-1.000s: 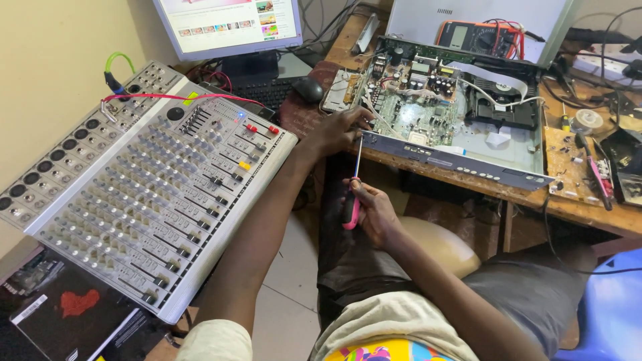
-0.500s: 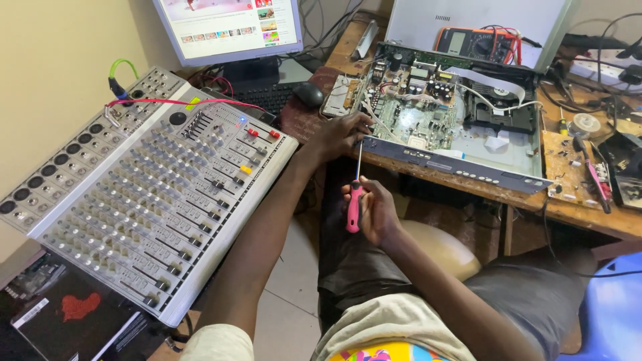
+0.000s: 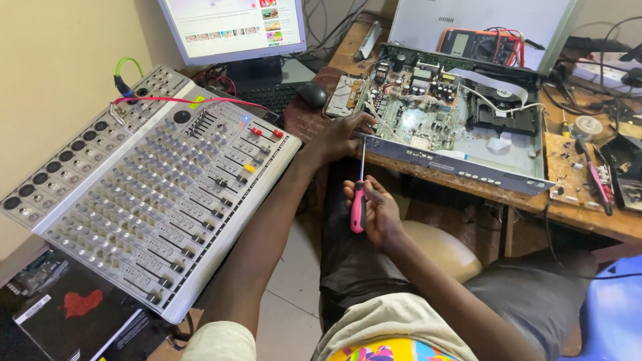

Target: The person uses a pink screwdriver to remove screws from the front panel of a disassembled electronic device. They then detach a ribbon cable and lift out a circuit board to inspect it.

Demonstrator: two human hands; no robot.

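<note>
Your right hand (image 3: 378, 212) is clamped on the pink-handled screwdriver (image 3: 359, 200), its shaft upright against the near left corner of the open grey metal player chassis (image 3: 461, 164). Your left hand (image 3: 341, 137) rests spread on that corner; inside sit green circuit boards (image 3: 414, 113) and a black disc drive (image 3: 501, 107)

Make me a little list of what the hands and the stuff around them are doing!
left hand: rests on the front corner of the opened player
right hand: holds a screwdriver upright
screwdriver: pink handle, tip up at the player's front edge
opened player: lid off, circuit boards showing, on a wooden desk
mixing console: big, grey, tilted, to the left
monitor: switched on, behind a keyboard and mouse
</note>
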